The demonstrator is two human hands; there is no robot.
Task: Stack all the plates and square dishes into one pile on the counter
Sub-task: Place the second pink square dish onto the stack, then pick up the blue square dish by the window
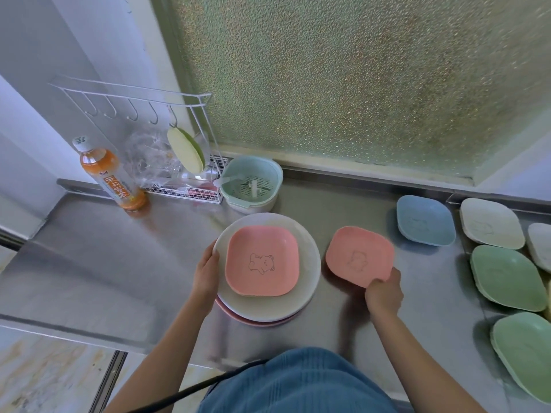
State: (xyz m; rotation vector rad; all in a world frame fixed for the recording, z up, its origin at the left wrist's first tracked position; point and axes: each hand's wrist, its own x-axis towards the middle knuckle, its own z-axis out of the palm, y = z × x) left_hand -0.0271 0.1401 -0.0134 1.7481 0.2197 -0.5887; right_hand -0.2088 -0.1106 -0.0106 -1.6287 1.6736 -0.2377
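A pile of round plates (307, 281), cream on top and pink beneath, stands at the counter's middle. A pink square dish (262, 260) with a bear drawing lies on the pile. My left hand (205, 271) grips the left rim of the top plate. My right hand (383, 295) pinches the near corner of a second pink square dish (359, 256), tilted and lifted just right of the pile. To the right lie a blue square dish (425, 219), two cream dishes (492, 223) (541, 245) and two green dishes (508, 277) (524, 353).
A steel counter (104, 263) stretches left. At the back stand an orange drink bottle (111, 174), a white wire rack (185, 186) with hooks and a sponge, and a pale green colander bowl (252, 183). Frosted glass rises behind.
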